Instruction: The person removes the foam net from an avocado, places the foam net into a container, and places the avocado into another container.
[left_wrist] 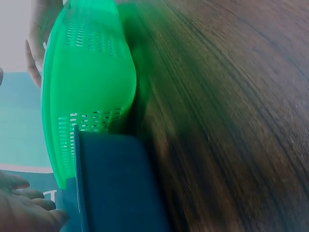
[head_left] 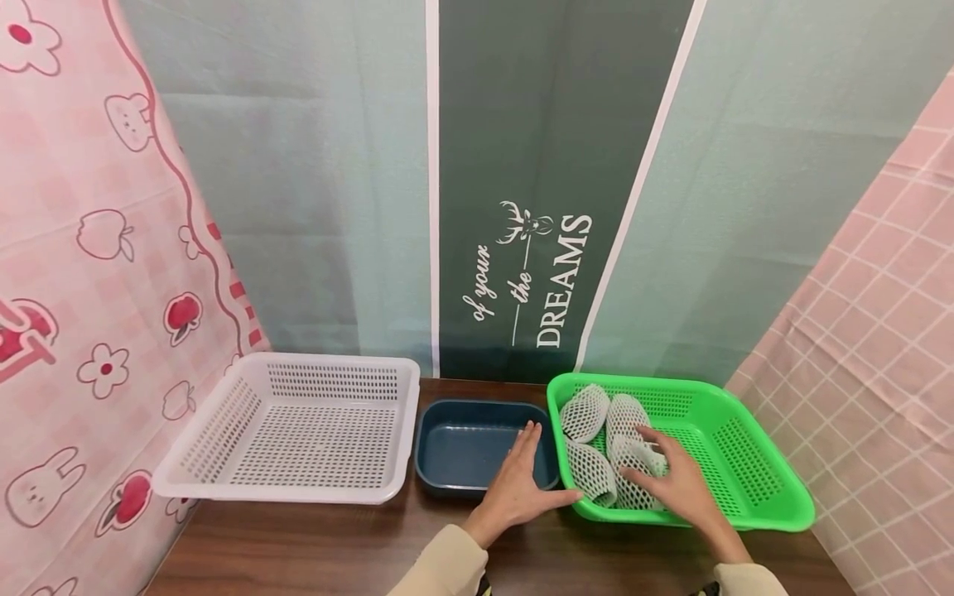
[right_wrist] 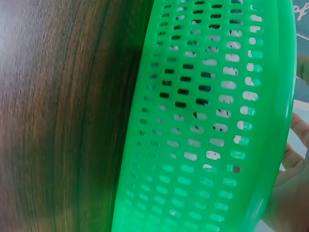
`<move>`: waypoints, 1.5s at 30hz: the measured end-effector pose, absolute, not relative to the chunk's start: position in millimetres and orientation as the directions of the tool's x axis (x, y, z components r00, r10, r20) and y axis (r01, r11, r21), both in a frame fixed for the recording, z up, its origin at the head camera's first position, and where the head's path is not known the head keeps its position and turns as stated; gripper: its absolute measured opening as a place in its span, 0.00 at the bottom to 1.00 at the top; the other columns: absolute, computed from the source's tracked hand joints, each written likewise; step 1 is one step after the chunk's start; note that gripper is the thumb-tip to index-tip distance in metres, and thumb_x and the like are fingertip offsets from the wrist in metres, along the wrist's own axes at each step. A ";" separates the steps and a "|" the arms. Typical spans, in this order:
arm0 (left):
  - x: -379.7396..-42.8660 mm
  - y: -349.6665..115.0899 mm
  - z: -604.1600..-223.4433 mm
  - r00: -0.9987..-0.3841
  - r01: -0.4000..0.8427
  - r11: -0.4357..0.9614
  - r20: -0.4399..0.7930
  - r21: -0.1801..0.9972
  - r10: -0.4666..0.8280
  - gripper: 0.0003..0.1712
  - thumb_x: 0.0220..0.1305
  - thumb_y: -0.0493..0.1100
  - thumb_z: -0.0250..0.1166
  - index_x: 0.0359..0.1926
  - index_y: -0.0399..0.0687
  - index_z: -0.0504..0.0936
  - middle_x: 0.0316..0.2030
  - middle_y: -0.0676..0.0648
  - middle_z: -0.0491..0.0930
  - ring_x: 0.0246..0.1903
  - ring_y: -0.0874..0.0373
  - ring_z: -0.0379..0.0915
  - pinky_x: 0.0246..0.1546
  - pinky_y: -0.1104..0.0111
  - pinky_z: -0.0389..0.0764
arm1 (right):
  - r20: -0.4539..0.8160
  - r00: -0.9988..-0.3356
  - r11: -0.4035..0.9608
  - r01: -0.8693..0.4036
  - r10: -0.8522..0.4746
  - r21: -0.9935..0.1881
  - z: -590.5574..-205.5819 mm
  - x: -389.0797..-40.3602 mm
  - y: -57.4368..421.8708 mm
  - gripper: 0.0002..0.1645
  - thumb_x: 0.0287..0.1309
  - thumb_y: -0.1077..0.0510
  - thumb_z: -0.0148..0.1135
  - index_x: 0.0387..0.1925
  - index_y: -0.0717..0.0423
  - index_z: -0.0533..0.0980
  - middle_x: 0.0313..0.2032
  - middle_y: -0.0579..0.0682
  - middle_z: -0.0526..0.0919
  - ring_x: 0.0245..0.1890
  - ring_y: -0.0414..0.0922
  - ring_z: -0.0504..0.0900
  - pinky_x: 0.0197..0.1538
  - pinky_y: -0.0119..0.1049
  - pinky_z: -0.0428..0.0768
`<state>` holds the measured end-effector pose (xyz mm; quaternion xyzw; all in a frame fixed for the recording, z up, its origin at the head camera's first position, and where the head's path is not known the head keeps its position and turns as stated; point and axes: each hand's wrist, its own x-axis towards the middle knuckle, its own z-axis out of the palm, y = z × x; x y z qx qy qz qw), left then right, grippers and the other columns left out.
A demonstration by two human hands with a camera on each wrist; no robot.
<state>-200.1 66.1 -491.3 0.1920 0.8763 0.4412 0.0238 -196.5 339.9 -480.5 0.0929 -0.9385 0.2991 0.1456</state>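
Four pieces in white mesh sleeves (head_left: 633,454) lie bunched in the left part of the green basket (head_left: 753,463), and I see the nearest of them to the right hand (head_left: 681,490) at the front, partly covered by it. From where I sit, that hand reaches in over the basket's front rim with thumb and fingers spread wide, the front-right sleeved piece lying below and between them; I cannot tell whether the skin meets the mesh. The other three lie a little further out: one behind it, one at the back left (head_left: 585,412) and one at the front left (head_left: 592,473), close to the basket's left wall. The left hand (head_left: 514,494) is wide too, its fingers straight above the right end of the blue tray (head_left: 465,454), its thumb pointing at the green basket's front-left corner, just beside the front-left piece but outside the mesh; again I cannot tell if the thumb touches the rim. My left wrist view gives me the outer sides of the tray and the basket close together, with fingertips over the tray's edge. In the right wrist view the slotted green wall fills most of the picture, pale patches showing through, fingers beyond the rim. The white basket (head_left: 320,447) stands to the left of the tray on the brown tabletop (head_left: 298,546), well apart from both hands.
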 end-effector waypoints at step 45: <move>-197.4 107.1 -499.6 -0.903 0.332 0.453 0.140 0.827 0.407 0.66 0.36 0.67 0.68 0.69 0.54 0.38 0.67 0.47 0.38 0.64 0.53 0.41 0.54 0.55 0.60 | -0.115 -0.980 0.670 -0.022 -0.160 -0.742 -486.0 -214.8 378.7 0.42 0.43 0.51 0.69 0.59 0.57 0.61 0.54 0.67 0.62 0.50 0.68 0.65 0.38 0.50 0.74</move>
